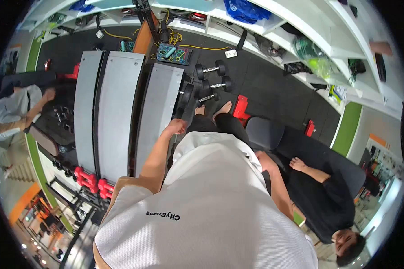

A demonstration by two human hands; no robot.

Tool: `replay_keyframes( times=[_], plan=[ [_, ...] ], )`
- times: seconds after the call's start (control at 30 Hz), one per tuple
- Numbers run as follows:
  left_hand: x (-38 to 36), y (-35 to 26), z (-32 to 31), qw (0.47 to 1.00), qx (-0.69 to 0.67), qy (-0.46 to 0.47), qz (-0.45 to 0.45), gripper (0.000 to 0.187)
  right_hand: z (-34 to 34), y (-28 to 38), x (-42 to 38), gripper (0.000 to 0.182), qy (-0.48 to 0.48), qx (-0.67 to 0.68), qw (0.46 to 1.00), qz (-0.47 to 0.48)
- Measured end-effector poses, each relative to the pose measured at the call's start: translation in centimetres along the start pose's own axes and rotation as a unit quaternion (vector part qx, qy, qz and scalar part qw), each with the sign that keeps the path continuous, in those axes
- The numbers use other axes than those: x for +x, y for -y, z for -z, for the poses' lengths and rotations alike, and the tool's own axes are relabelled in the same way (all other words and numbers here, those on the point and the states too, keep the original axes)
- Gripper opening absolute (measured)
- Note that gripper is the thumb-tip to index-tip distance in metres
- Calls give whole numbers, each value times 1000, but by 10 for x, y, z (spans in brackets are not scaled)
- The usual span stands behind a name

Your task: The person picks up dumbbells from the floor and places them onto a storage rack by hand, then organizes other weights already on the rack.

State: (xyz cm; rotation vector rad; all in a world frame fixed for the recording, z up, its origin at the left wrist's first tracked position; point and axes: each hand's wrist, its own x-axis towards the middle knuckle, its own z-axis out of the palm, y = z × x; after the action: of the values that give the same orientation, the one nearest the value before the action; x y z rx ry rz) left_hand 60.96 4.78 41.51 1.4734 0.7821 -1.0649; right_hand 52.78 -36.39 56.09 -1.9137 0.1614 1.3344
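while the wearer stands on the black floor [274, 96] in a white shirt [215, 193], bare feet [223, 109] toward the dumbbells, both arms hang at the sides. the left hand [177, 127] is just beside the right edge of the nearest grey panel [159, 107], its fingers bent inward; i cannot tell whether they are fully closed or whether something sits within them. the right hand [265, 160] is by the hip, partly hidden by the shirt, so i cannot tell if it is open or closed.

ahead of the feet, three dumbbells with black heads lie on the floor: the far dumbbell [211, 69], the middle dumbbell [217, 84] and the near dumbbell [207, 97]. a larger dark weight [185, 95] is between them and the grey panel. beyond are a patterned tray [174, 54], a yellow cord [206, 47] and a white power strip [231, 54], with white shelves [274, 36] along the far side.

to the right, near a red block [240, 109], a person in black [321, 197] lies along a dark bench [352, 175], one hand raised near the chest. red dumbbells [86, 179] show to the left, beside the grey panels.
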Motion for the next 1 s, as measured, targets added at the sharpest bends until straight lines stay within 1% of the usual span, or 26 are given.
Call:
replay_keyframes(
  times=[0.03,0.07,0.1,0.13,0.17,0.2,0.23,0.27,0.3,0.33,0.37,0.4,0.43,0.5,0.53,0.57,0.63,0.67,0.7,0.77,0.8,0.83,0.9,0.93,0.97,1.0],
  plan=[
    [2,-8,-1,992,112,64,6,29,9,-4,-4,24,-38,-74,990,111],
    [1,-17,-5,982,175,75,4,41,23,2,-1,23,-15,-100,992,77],
    [0,-26,-10,958,278,73,3,51,32,6,-1,22,10,-122,992,41],
    [-15,-39,-18,954,293,62,14,55,45,4,5,22,21,-135,990,40],
    [-25,-53,-24,950,309,47,24,60,60,1,16,22,4,-177,981,74],
    [-34,-62,-32,954,296,44,29,60,73,0,24,21,-11,-215,971,108],
    [-40,-73,-40,944,325,35,37,61,91,4,34,22,18,-243,965,101],
    [-39,-82,-47,934,353,25,44,63,109,8,45,21,14,-245,962,121],
    [-20,-68,-53,939,340,21,47,63,128,11,55,21,11,-247,959,140],
    [10,-38,-59,944,318,2,-88,62,147,16,64,21,22,-259,955,144],
    [5,-45,-68,932,290,-24,-218,62,168,23,74,22,35,-280,950,134],
    [3,-55,-74,951,268,25,-149,52,190,31,87,23,50,-303,944,126],
    [13,-56,-85,959,246,11,-141,52,212,40,101,23,69,-320,935,134],
    [32,-49,-114,995,101,3,-6,43,256,55,124,22,75,-410,896,157],
    [31,-48,-133,997,42,1,-59,37,281,60,134,22,126,-448,862,202],
    [3,-72,-157,991,53,-116,-25,38,303,59,145,22,155,-459,848,214],
    [-2,-67,-202,978,42,-205,14,38,336,49,163,21,164,-425,860,232],
    [-1,-58,-219,984,25,-177,24,36,347,60,167,22,204,-404,857,247],
    [1,-50,-233,981,7,-193,31,36,353,75,173,22,220,-414,844,259],
    [-13,-36,-278,983,-98,-157,9,34,360,94,180,22,287,-511,799,133],
    [-11,-19,-304,971,-176,-157,-27,28,370,83,196,24,299,-519,782,174],
    [-27,-21,-322,964,-201,-172,-17,28,372,91,199,24,320,-532,763,180],
    [-59,-40,-347,932,-352,-81,-27,27,369,123,205,26,350,-555,735,174],
    [-61,-27,-368,921,-385,-24,-55,25,372,118,219,26,358,-562,715,211],
    [-87,-51,-379,881,-468,-21,-68,25,370,129,223,26,373,-577,693,217],
    [-87,-49,-395,863,-496,-35,-87,25,363,142,223,27,379,-615,657,216]
  ],
)
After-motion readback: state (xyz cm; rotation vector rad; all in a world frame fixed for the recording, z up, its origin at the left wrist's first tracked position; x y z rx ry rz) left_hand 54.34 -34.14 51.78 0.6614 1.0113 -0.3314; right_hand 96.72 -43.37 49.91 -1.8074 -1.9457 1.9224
